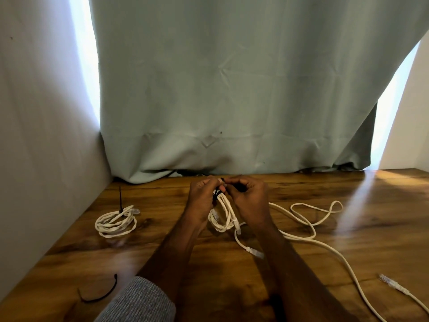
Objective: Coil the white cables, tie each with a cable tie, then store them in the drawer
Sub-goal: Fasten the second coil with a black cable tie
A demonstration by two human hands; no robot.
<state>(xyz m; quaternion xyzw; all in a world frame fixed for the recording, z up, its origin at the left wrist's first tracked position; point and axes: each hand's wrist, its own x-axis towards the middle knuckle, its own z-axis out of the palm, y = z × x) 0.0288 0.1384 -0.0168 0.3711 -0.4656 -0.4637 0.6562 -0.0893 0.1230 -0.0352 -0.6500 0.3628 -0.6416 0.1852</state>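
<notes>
Cables and ties laid out around the two hands on the table [301, 263].

Between the left hand [201, 198] and right hand [249, 201] hangs a coiled cable [221, 219]. Well left of the left hand lies a tied coil [116, 223]; nearer the person on that side, a loose cable tie [102, 295]. Right of the right hand sprawls an uncoiled cable [311, 219]. Behind both hands hangs a curtain [232, 89].

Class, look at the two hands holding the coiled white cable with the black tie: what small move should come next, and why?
Probably pull the black cable tie snug. Both the left hand and right hand pinch it at the top of the held coil, which hangs loose. The tied coil on the left shows the finished look; another white cable still lies uncoiled on the table.
</notes>
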